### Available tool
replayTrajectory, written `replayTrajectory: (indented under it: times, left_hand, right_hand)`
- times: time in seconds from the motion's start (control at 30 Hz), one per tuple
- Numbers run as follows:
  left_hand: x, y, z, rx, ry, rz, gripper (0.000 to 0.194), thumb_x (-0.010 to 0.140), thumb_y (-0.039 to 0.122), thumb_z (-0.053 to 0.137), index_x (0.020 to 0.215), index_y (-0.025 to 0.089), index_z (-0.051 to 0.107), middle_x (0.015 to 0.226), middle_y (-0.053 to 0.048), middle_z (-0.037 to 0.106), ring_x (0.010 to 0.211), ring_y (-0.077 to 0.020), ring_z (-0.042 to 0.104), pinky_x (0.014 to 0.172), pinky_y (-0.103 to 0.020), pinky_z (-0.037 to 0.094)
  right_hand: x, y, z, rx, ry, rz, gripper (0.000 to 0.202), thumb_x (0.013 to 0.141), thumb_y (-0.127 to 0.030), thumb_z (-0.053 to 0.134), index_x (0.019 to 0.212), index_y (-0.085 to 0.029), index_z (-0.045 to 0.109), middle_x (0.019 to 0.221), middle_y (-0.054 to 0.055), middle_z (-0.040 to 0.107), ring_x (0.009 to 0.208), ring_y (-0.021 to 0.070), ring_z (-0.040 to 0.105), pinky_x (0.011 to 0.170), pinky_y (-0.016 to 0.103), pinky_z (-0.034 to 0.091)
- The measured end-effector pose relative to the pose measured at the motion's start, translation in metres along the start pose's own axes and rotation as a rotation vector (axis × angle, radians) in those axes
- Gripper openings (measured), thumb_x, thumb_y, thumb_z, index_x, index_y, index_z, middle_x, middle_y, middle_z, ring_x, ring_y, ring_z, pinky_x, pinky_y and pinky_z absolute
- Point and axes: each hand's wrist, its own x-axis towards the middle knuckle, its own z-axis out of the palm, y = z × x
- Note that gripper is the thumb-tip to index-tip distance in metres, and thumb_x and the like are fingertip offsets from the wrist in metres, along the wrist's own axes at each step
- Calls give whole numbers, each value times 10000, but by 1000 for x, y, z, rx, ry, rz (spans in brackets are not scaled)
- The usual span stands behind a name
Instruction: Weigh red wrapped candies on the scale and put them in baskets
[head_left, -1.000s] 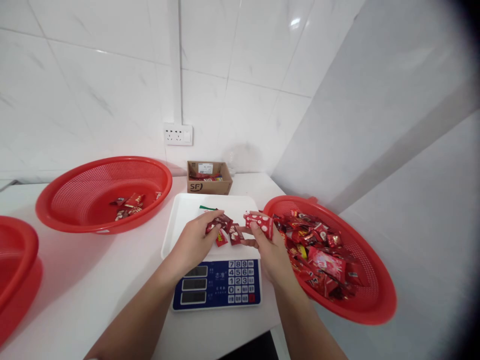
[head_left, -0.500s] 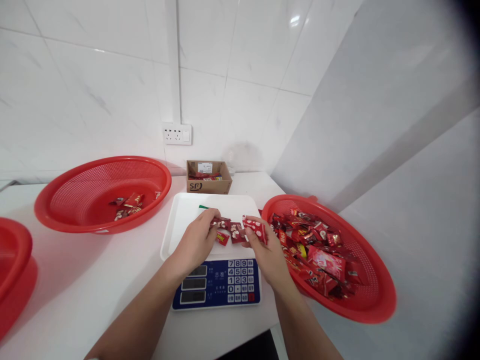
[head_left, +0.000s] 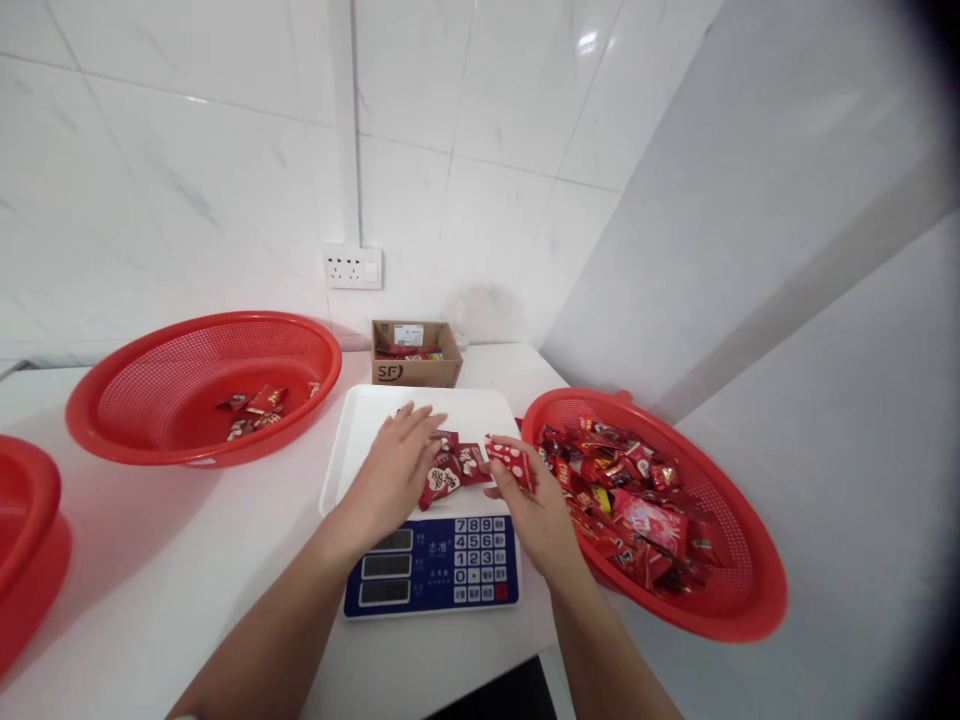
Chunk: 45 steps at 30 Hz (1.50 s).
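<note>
A white weighing scale with a blue keypad stands in front of me. Several dark red candy packets lie on its pan, under and beside my left hand. That hand is open, its fingers stretched out over the pan's left half. Pinched in my right hand, at the pan's right side, is a red candy packet with pale spots. Another dark red packet lies just left of the pinched one. My left palm hides part of the pan.
At the right, a red basket holds many red-wrapped sweets. Another red basket with several packets stands at the left, and part of a third shows at the left edge. A small cardboard box with packets sits behind the scale.
My left hand has let go of a dark red packet, which now lies on the pan, and its fingers have spread out. The right hand keeps its packet in about the same place.
</note>
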Motion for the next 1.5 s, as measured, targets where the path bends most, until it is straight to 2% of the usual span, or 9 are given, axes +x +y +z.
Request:
replayTrajectory:
  times: [0.17,0.27,0.47,0.6,0.97,1.07,1.2,1.33,1.5]
  left_hand:
    - [-7,14,-25,-357,420,-116,249,912,336,455,1073,208,594,1135,-60,644,1113,-201,564,994,-354,406]
    - [-16,23,-36,-480,443,-73,186,891,341,510,974,220,624,958,-25,675,934,-168,615,851,-280,470]
    - [-29,42,-47,-345,-328,267,295,846,381,585,1088,218,626,795,-7,650,710,-135,588,665,-236,451]
    - [-34,48,-50,-304,-537,374,209,886,306,536,1046,223,643,807,-16,648,707,-124,578,631,-211,421]
    - [-42,53,-56,-344,-432,415,137,897,189,497,966,215,613,789,-3,673,694,-111,589,635,-203,445]
    - [-39,48,-52,-269,-234,276,118,893,202,501,961,218,595,824,10,673,722,-111,602,648,-203,461]
    - [-30,33,-45,-67,95,69,181,911,254,450,1022,219,589,938,-30,676,856,-171,624,737,-285,497]
    - [-20,19,-37,148,-100,122,260,917,234,411,1099,200,594,1093,-82,654,1064,-245,569,907,-418,454]
    - [-17,16,-23,298,-342,220,283,880,220,481,1136,215,599,1129,-74,655,1154,-301,512,1004,-536,335]
  right_hand:
    - [-3,-5,-3,-127,-1,3,295,781,-478,616,780,-186,659,673,29,664,564,151,590,509,265,484]
    - [-10,-10,-6,-143,-136,-20,380,812,-498,571,598,-187,604,519,3,583,482,125,519,478,245,434]
    - [-30,-37,-10,-212,-844,-77,123,810,-313,630,811,-199,677,800,3,666,754,161,603,695,265,475]
    - [-35,-44,-10,-265,-985,-83,102,806,-278,634,843,-191,670,772,-13,643,717,132,579,674,231,460]
    - [-36,-46,-12,-273,-971,-179,319,826,-501,568,851,-194,653,780,7,632,696,140,543,656,238,444]
    - [-34,-40,-11,-365,-866,-207,292,872,-452,521,820,-188,638,776,17,634,713,154,552,660,253,436]
    - [-26,-25,-10,-640,-521,-121,226,876,-375,523,781,-185,600,758,21,638,670,158,548,592,249,395]
    - [-14,-13,-11,-758,-276,-57,223,891,-393,460,903,-208,583,744,18,650,641,177,566,579,264,377]
    - [-5,-6,-12,-794,-149,-6,291,868,-420,470,1048,-213,568,748,39,683,659,209,626,580,271,389]
